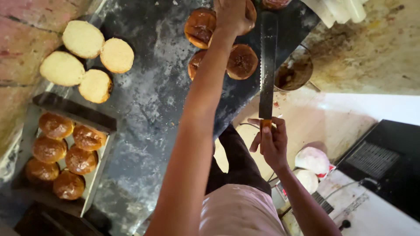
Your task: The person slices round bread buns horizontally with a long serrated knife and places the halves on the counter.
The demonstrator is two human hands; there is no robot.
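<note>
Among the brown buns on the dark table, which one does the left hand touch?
The left hand rests on the top bun at the frame's upper edge; the other brown buns there lie untouched.

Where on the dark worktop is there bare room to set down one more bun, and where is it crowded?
Bare: the middle of the worktop, between the pale bun halves and the brown buns; also the strip right of the tray. Crowded: the far end, where the left hand rests on the brown buns beside the knife held by the right hand.
</note>
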